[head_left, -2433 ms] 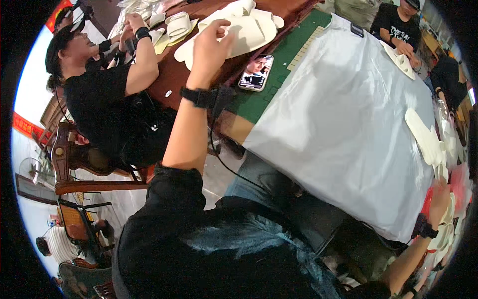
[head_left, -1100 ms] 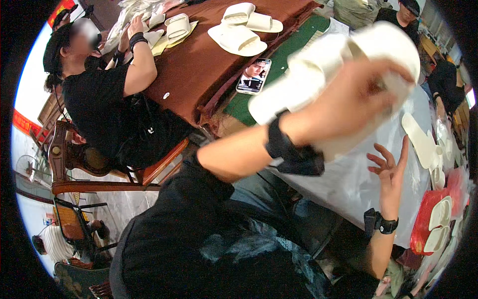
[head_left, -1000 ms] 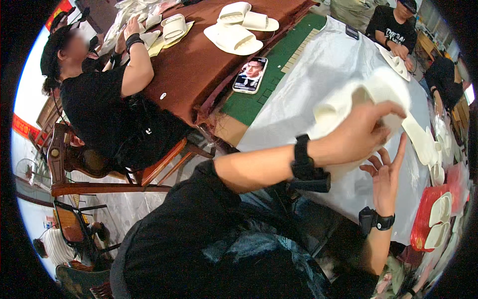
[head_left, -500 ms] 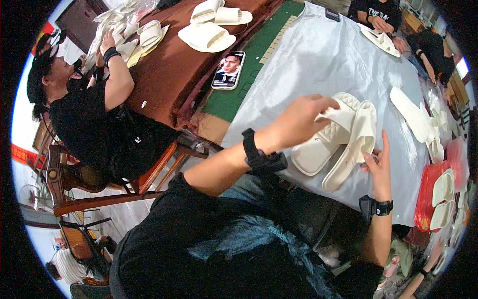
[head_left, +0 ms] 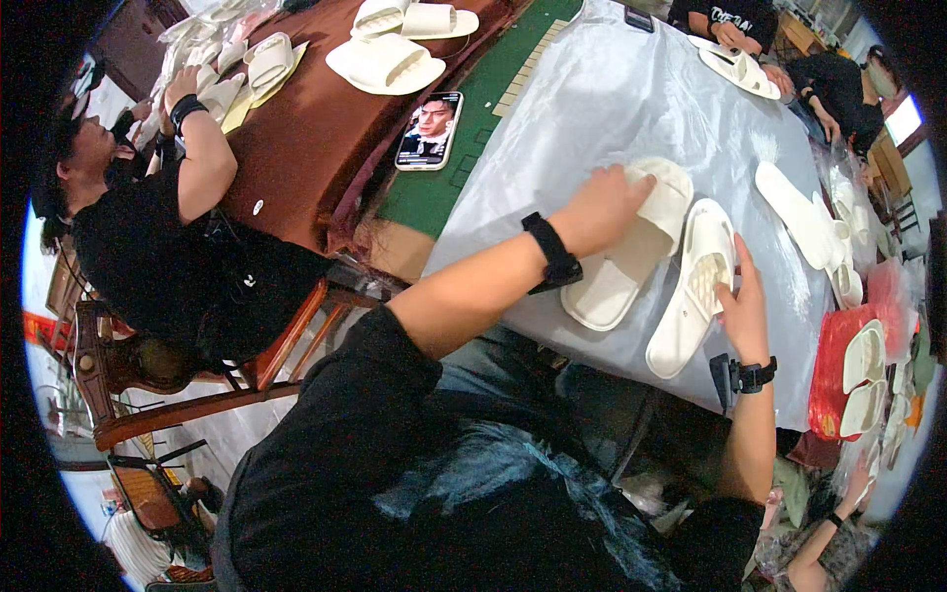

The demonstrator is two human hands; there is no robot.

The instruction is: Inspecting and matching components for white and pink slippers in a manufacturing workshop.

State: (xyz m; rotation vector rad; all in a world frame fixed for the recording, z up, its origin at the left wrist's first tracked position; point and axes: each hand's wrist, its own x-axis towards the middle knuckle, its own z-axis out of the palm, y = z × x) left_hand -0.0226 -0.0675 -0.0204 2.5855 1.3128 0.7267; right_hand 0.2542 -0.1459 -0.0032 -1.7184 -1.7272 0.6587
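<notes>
Slippers [head_left: 681, 321] on grey sheet [head_left: 538, 183], co-workers [head_left: 133, 242] around

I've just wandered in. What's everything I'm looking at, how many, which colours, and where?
Sheet: one, silvery grey, centre
Front slippers: two, cream, on the sheet
Right slippers: count unclear, cream, sheet's right edge
Brown cloth: one, brown, left of the sheet
Grouped slippers: three, cream, on the brown cloth
Green mat: one, green, between cloth and sheet
Phone: one, screen lit, on the green mat
Red package: one, red, right, bearing two cream slippers
Wooden chair: one, brown, lower left
Co-workers: several, mostly black-clad, around
Wristbands: two, black, on the wearer's wrists
Left hand: one, bare, on the left front slipper
Right hand: one, bare, at the right front slipper
</notes>
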